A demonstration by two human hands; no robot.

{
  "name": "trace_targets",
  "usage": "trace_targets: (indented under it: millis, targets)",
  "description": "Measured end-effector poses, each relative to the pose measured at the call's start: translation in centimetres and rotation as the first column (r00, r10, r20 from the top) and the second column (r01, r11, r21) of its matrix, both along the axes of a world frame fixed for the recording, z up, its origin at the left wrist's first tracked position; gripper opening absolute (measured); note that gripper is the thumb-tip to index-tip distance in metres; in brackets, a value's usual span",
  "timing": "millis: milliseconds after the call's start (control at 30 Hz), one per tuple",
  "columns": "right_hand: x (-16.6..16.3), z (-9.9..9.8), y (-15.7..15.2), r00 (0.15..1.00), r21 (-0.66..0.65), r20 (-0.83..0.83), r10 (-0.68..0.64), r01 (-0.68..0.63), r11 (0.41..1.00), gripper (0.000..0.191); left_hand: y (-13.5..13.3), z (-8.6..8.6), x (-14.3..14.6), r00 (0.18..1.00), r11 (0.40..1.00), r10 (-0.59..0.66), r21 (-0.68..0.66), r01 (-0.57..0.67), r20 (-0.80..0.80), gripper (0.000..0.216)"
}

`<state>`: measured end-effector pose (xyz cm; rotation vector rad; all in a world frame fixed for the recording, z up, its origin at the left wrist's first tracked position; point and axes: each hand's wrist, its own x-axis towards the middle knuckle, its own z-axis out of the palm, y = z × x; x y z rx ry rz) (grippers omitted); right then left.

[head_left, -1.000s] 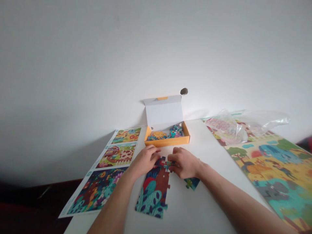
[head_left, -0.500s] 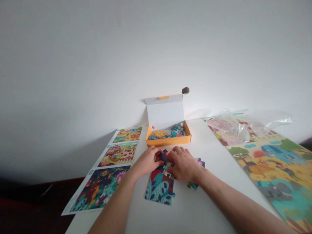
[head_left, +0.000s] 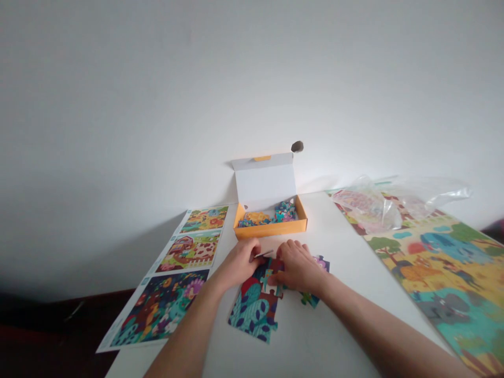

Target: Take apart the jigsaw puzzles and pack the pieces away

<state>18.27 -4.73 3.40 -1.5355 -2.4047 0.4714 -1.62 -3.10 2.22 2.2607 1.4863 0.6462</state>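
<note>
On the white table (head_left: 338,336) the person's left hand (head_left: 239,261) pinches a small puzzle piece (head_left: 263,254) between thumb and curled fingers, its edge lifted just above the joined puzzle section (head_left: 255,307). The right hand (head_left: 298,266) lies flat, fingers stretched and loosely together, pressing on the upper right of that section; it grips nothing. Another joined cluster of pieces (head_left: 315,294) pokes out from under the right hand at about 4 o'clock of it. At 12 o'clock of the hands stands an open orange box (head_left: 271,227) with loose pieces inside and its white lid up against the wall. At 9 o'clock lies a sheet of picture guides (head_left: 173,278). At 3 o'clock a large finished animal puzzle (head_left: 444,273) covers the table, a clear plastic bag (head_left: 378,207) resting on its far end.
</note>
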Motion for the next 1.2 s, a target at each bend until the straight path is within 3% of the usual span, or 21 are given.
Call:
trace_targets:
  millis: [167,333,467,567,700,833,967,1033,1100,1200]
  targets:
    - [0.0,-0.2,0.1,0.995,-0.035,-0.102,0.014,-0.018,0.999,0.053,0.4,-0.1,-0.2,0.997,0.998,0.002,0.063,-0.007,0.073,0.018]
    - [-0.3,-0.4,0.2,0.957,-0.122,-0.292,0.004,-0.041,0.992,0.052,1.0,-0.2,-0.8,0.965,0.976,0.177,0.088,-0.197,0.192,0.010]
    - [-0.4,-0.8,0.2,0.878,-0.112,-0.478,0.041,-0.107,0.988,0.053,1.2,-0.2,-1.2,0.947,0.951,0.280,0.089,-0.296,0.158,0.009]
    - [-0.6,-1.1,0.4,0.811,-0.076,-0.581,0.065,-0.133,0.988,0.046,1.0,0.0,-1.0,0.959,0.970,0.226,0.045,-0.237,0.171,0.008]
    - [-0.6,-1.6,0.9,0.768,-0.020,-0.640,0.031,-0.057,0.998,0.045,0.3,0.3,-0.2,0.960,0.995,0.053,-0.099,-0.026,0.276,0.006]
    - [-0.5,-1.6,1.3,0.806,0.080,-0.591,0.022,0.031,0.996,0.010,-0.3,0.9,0.4,0.945,0.974,-0.058,-0.190,0.124,0.321,0.015]
    - [-0.2,-1.3,1.4,0.799,0.120,-0.599,-0.050,0.151,0.981,0.013,-0.6,1.5,-0.1,0.980,0.991,-0.072,-0.096,0.091,0.184,0.024]
    - [-0.1,-1.2,1.5,0.781,0.109,-0.616,-0.104,0.216,0.970,0.013,-0.6,1.5,-0.5,0.993,0.994,-0.099,-0.040,0.102,0.063,0.042]
    - [0.0,-1.2,1.6,0.767,0.084,-0.624,-0.151,0.258,0.963,0.013,-0.6,1.2,-0.9,0.990,0.990,-0.140,-0.033,0.139,-0.026,0.057]
    - [0.0,-1.3,1.7,0.760,0.062,-0.625,-0.178,0.276,0.959,0.015,-0.4,0.7,-1.1,0.984,0.987,-0.157,-0.046,0.153,-0.087,0.061]
